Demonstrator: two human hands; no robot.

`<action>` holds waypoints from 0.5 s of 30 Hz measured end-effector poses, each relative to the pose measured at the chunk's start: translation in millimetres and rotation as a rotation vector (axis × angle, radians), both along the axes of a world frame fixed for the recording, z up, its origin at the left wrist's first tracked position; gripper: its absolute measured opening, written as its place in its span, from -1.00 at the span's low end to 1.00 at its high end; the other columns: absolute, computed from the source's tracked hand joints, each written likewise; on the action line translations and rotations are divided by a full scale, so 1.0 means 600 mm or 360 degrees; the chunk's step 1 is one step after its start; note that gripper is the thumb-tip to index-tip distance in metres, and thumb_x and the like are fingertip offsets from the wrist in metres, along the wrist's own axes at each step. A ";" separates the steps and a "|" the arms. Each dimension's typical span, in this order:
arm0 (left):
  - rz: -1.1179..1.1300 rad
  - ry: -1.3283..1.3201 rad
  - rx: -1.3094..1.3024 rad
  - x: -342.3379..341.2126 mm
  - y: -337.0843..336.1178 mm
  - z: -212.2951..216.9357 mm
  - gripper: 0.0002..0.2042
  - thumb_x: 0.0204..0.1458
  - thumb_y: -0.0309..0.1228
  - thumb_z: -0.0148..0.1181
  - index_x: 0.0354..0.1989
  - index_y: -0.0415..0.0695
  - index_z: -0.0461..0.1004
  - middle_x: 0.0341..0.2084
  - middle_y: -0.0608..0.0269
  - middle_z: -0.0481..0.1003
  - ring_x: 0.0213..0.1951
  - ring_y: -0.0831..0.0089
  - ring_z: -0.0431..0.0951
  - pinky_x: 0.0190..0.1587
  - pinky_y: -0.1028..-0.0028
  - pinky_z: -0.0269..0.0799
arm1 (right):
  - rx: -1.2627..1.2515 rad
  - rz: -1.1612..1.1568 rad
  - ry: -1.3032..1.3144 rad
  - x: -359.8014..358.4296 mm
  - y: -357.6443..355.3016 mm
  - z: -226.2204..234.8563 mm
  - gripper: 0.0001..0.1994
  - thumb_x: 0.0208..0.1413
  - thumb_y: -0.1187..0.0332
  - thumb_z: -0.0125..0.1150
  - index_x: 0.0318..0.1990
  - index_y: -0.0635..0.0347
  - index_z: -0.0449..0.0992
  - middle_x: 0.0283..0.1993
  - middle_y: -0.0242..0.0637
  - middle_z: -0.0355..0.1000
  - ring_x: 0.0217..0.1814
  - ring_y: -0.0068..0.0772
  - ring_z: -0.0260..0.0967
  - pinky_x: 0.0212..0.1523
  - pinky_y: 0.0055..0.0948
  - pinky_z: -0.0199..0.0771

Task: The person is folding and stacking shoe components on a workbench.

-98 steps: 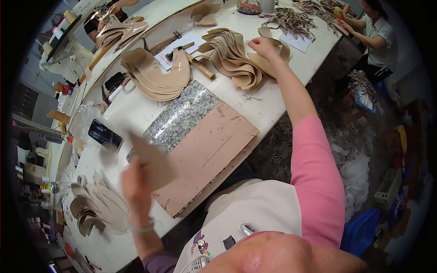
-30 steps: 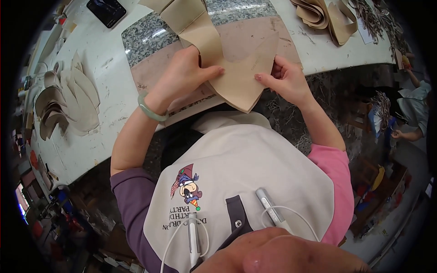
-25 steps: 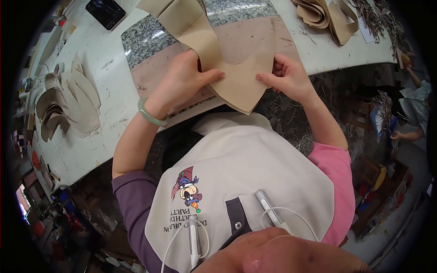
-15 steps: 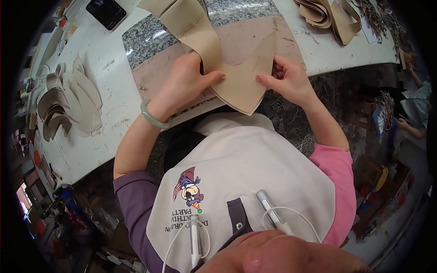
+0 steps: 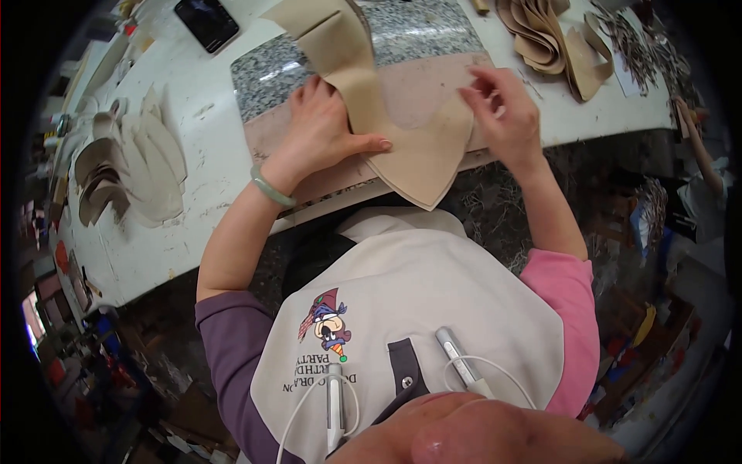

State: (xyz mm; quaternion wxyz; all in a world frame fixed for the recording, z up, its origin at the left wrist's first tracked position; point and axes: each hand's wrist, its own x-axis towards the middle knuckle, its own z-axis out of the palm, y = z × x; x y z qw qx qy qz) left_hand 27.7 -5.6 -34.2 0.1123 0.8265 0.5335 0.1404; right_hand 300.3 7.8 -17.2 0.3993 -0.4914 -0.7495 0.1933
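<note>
Curved tan leather-like pieces [image 5: 421,158], at least two layered, lie over the near edge of the work board, their pointed end overhanging toward me. A broad tan band of the same material [image 5: 352,73] runs from them to the far left. My left hand [image 5: 321,127] grips them at the left, thumb pressed on top, its other fingers along the band's edge and partly hidden. Beside the right-hand tip, my right hand [image 5: 506,112] is raised with loosely bent fingers apart and slightly blurred. I see nothing held in it; whether it touches the tip I cannot tell.
Under the pieces are a pinkish board [image 5: 433,85] and a speckled stone slab [image 5: 413,31] on the white table [image 5: 205,155]. Cut pieces [image 5: 147,170] lie left, a phone [image 5: 207,23] far left, folded tan pieces [image 5: 541,39] far right. Scraps [image 5: 495,193] litter the floor.
My right hand has come off the top of the tan pieces and moved up and slightly right, its fingers loosening. My left hand keeps its grip, its fingers more spread.
</note>
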 end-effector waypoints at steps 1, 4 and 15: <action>-0.0010 -0.0041 0.0019 -0.001 -0.002 -0.004 -0.20 -0.23 0.11 0.34 0.11 -0.24 0.34 0.03 -0.02 0.32 0.09 0.06 0.20 0.15 0.09 0.03 | 0.0025 0.0162 0.0025 -0.028 0.002 0.001 -0.65 0.03 0.33 0.32 -0.03 0.22 0.48 -0.32 -0.37 0.46 -0.35 -0.60 0.35 -0.37 -0.65 0.33; -0.0073 -0.0164 0.0119 0.000 -0.011 -0.005 -0.16 -0.27 0.14 0.36 0.11 -0.24 0.33 0.01 -0.01 0.34 0.07 0.07 0.22 0.15 0.10 0.03 | -0.0222 0.0284 0.0138 -0.105 0.049 -0.004 -0.66 0.10 0.24 0.27 -0.03 0.21 0.49 -0.27 -0.36 0.49 -0.29 -0.58 0.40 -0.30 -0.67 0.38; -0.0053 -0.0253 -0.0258 -0.022 0.008 0.042 -0.28 -0.17 -0.03 0.39 0.10 -0.28 0.34 -0.08 0.08 0.45 -0.07 0.23 0.40 0.11 0.26 0.17 | -0.1595 0.1088 0.1147 -0.198 0.217 0.022 -0.56 0.01 0.09 0.37 -0.13 0.30 0.50 -0.32 -0.22 0.48 -0.35 -0.44 0.44 -0.31 -0.50 0.48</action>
